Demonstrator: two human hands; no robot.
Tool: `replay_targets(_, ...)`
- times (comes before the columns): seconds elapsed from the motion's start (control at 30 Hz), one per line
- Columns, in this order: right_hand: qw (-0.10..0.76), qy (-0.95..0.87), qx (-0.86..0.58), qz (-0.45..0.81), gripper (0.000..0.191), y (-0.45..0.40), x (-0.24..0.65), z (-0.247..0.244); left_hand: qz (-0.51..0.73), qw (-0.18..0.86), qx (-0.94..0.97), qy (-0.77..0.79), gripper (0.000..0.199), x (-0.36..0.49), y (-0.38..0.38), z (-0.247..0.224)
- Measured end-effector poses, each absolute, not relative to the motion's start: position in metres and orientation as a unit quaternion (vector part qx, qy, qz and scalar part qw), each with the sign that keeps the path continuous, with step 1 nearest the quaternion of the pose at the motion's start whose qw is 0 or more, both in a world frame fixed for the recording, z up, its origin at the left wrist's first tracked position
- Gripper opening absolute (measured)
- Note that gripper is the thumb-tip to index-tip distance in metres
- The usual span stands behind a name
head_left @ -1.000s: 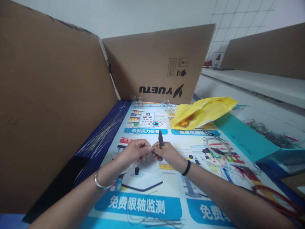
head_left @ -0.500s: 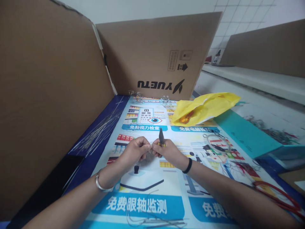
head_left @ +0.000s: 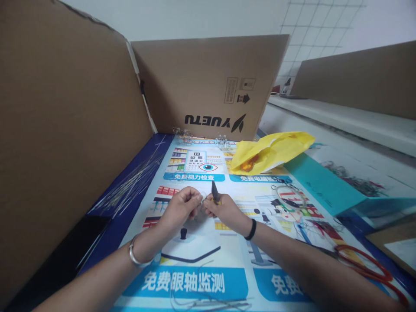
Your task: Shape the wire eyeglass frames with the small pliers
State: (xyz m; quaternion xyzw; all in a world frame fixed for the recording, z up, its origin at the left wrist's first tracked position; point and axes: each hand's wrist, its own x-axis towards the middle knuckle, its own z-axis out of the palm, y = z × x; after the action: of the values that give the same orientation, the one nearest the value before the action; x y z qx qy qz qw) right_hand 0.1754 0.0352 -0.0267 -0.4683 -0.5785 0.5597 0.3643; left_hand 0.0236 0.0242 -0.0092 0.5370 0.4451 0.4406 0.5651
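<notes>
Over the printed sheet (head_left: 195,225), my left hand (head_left: 183,206) is closed in a pinch on a thin wire (head_left: 203,196). Close beside it on the right, my right hand (head_left: 227,212) is wrapped round a small pair of pliers (head_left: 214,190). Their dark jaws point up and away from me, and a bit of yellow handle shows at the fingers. The right thumb and forefinger also come together near the wire; whether they touch it I cannot tell. Most of the pliers' handles are hidden in the palm.
Loose straight wires (head_left: 136,186) lie on the left, short wire pieces (head_left: 211,304) near the front edge. Rightward are a yellow bag (head_left: 279,149), a wire coil (head_left: 289,197), a teal box (head_left: 320,186) and red handles (head_left: 360,266). Cardboard panels (head_left: 195,73) stand at the back and left.
The camera view has shifted a little. The pliers' jaws now lean further left, and more of the thin wire shows between my fingertips.
</notes>
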Motion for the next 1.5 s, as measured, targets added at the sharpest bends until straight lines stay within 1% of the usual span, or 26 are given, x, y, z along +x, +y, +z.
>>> replay_targets(0.13, 0.333, -0.636, -0.48, 0.504, 0.02, 0.035, 0.177, -0.025, 0.433, 0.545, 0.561, 0.448, 0.017, 0.024, 0.023, -0.007)
replay_targets(0.23, 0.316, -0.682, -0.478, 0.454, 0.02, 0.032, 0.179, -0.022, 0.44, 0.52, 0.571, 0.458, 0.013, 0.025, 0.023, -0.008)
replay_targets(0.33, 0.3, -0.716, -0.473, 0.418, 0.021, 0.03, 0.18, -0.021, 0.444, 0.515, 0.581, 0.447, 0.013, 0.025, 0.023, -0.01)
replay_targets(0.47, 0.292, -0.723, -0.471, 0.412, 0.025, 0.03, 0.18, -0.021, 0.466, 0.488, 0.586, 0.449, 0.012, 0.023, 0.024, -0.011)
replay_targets(0.53, 0.303, -0.704, -0.472, 0.437, 0.026, 0.03, 0.18, -0.021, 0.494, 0.465, 0.578, 0.454, 0.012, 0.021, 0.026, -0.009)
replay_targets(0.63, 0.307, -0.646, -0.468, 0.519, 0.031, 0.029, 0.18, -0.016, 0.533, 0.459, 0.545, 0.456, 0.016, 0.018, 0.03, -0.007)
replay_targets(0.77, 0.252, -0.582, -0.411, 0.655, 0.044, 0.025, 0.183, -0.008, 0.578, 0.484, 0.486, 0.443, 0.019, 0.015, 0.033, -0.005)
replay_targets(0.83, 0.211, -0.571, -0.379, 0.697, 0.048, 0.023, 0.184, -0.006, 0.591, 0.488, 0.469, 0.439, 0.019, 0.015, 0.033, -0.004)
replay_targets(0.97, 0.136, -0.576, -0.344, 0.729, 0.055, 0.02, 0.184, -0.005, 0.609, 0.468, 0.472, 0.434, 0.018, 0.016, 0.031, -0.001)
replay_targets(1.03, 0.115, -0.567, -0.333, 0.745, 0.056, 0.02, 0.184, -0.005, 0.613, 0.455, 0.484, 0.428, 0.017, 0.015, 0.03, -0.001)
replay_targets(1.2, 0.118, -0.53, -0.314, 0.779, 0.047, 0.022, 0.185, -0.008, 0.605, 0.436, 0.516, 0.421, 0.016, 0.013, 0.029, -0.001)
replay_targets(1.5, 0.108, -0.515, -0.275, 0.805, 0.044, 0.026, 0.188, -0.013, 0.599, 0.405, 0.547, 0.421, 0.013, 0.013, 0.028, -0.001)
